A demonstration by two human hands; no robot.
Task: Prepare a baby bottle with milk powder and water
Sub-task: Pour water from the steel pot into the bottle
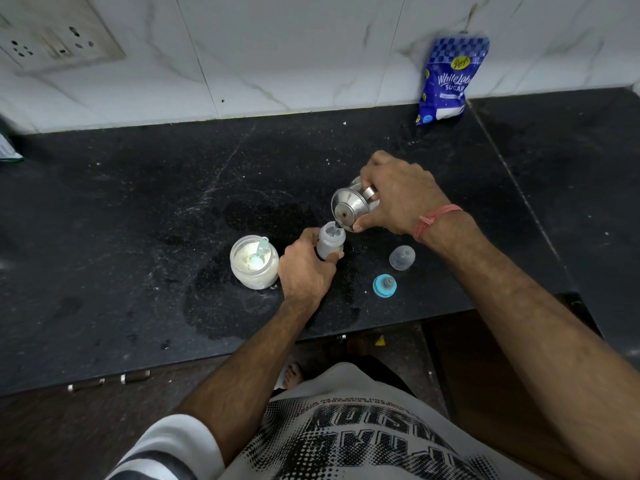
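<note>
Left hand [304, 271] grips the bottle [331, 241], upright on the counter [138, 209] near its front edge. Right hand [398, 195] grips a steel cup [349, 206], tilted, lip over the bottle mouth. Powder jar [254, 262] stands just left of the bottle; cap [402, 258] and nipple [384, 285] lie right. Sugar bag [450, 81] leans at the back edge. Left counter open.

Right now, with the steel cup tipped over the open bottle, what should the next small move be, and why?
Probably level the steel cup and set it down. The right hand tilts its rim over the mouth of the bottle, which the left hand steadies. The teat ring and clear cap lie unfitted nearby.
</note>
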